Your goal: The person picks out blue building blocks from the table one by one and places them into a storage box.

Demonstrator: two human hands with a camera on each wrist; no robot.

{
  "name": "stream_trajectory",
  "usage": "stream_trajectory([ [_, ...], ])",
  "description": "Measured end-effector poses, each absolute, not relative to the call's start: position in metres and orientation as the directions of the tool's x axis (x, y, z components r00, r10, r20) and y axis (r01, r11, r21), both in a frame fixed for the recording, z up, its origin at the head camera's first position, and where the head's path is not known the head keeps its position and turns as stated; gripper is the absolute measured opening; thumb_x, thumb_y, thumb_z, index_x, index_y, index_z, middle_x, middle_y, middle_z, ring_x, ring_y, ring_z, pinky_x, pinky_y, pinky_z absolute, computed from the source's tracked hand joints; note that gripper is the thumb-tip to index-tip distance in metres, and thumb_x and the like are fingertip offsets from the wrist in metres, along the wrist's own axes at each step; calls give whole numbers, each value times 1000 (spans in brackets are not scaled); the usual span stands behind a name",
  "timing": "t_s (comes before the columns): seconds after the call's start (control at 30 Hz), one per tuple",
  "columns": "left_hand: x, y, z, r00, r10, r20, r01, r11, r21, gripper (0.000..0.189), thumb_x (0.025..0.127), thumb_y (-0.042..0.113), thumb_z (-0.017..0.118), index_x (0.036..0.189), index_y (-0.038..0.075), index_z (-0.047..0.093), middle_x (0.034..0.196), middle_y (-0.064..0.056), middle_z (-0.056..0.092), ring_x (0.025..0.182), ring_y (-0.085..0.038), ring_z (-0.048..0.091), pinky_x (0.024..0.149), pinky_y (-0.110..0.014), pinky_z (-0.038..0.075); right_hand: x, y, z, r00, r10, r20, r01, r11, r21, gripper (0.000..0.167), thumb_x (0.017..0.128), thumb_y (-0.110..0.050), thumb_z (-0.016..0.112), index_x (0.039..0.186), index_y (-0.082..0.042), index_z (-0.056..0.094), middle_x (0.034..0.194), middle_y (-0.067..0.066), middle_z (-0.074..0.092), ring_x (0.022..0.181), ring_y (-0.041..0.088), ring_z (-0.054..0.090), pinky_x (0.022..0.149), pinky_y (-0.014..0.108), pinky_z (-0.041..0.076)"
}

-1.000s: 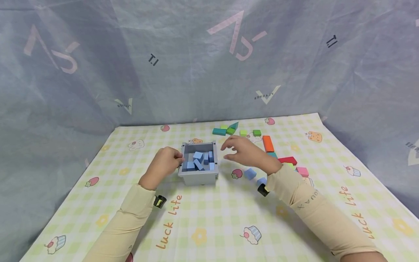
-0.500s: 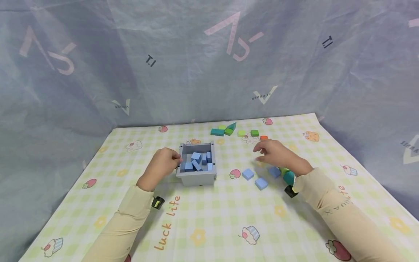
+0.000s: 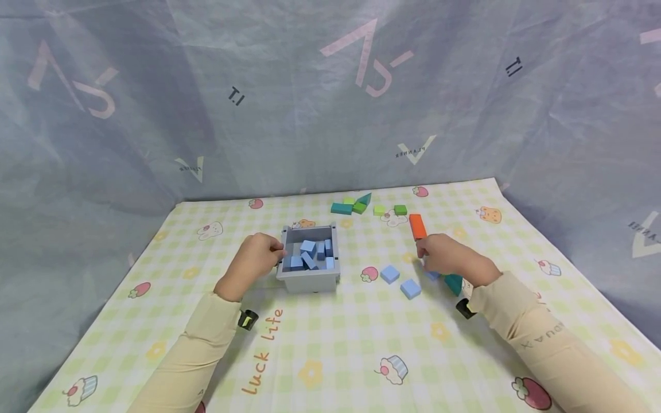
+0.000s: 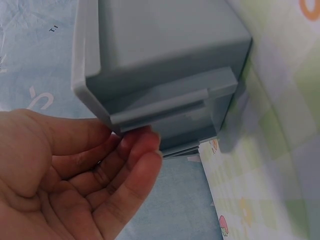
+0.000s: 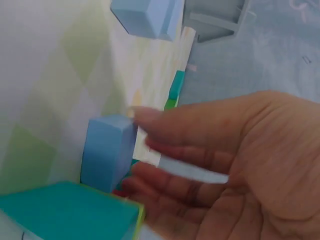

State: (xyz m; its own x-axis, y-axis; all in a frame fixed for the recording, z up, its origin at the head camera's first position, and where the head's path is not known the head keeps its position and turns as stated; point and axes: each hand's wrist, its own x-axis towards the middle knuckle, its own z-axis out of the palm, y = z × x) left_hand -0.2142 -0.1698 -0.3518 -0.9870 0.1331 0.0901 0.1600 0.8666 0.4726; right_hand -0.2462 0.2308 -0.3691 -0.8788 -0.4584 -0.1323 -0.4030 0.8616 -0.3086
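Note:
A grey plastic bin (image 3: 310,281) holding several blue blocks (image 3: 308,247) stands on the checked cloth. My left hand (image 3: 256,258) grips its left rim; in the left wrist view the thumb lies at the rim and the fingers curl under the side ridge (image 4: 160,108). On the right, my right hand (image 3: 454,258) is low over the cloth at a blue block (image 5: 107,152), thumb tip right at its top corner and fingertips beside its lower edge. A gap shows between thumb and fingers. The hand covers most of this block in the head view.
Two blue blocks, one nearer the bin (image 3: 389,274), lie between bin and right hand. A red-orange block (image 3: 418,226) lies just beyond that hand, a teal block (image 3: 454,284) under its wrist. Green and teal blocks (image 3: 342,209) sit along the back.
My right hand has moved right, away from beside the bin, then down to the blue block near the teal one. The left hand stays at the bin's rim.

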Motion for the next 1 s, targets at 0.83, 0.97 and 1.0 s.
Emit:
stream_trajectory([
  [0.83,-214,-172,-354,-983,139,120,180,863,473,13,94,10,69,92,1,78,82,-7,71,66,-18,53,62,-31,42,-241,219,-374,-877,-446,-179,-401,884,-239,19,87,5,59,76,-9,65,70,1,57,65,18,49,62,30,41],
  [0.97,-214,-171,-354,-982,145,121,186,859,478,13,94,9,69,93,1,78,86,-9,72,65,-18,52,61,-30,41,-242,219,-375,-900,-412,-142,-367,891,-266,17,87,4,58,77,-8,66,71,2,59,65,19,50,62,30,42],
  [1.0,-214,-171,-354,-982,145,120,185,857,481,13,94,9,69,93,1,78,87,-9,72,64,-18,51,60,-30,40,-243,218,-375,-904,-411,-121,-367,888,-278,16,87,4,58,78,-7,66,72,2,59,64,19,50,62,30,42],
])
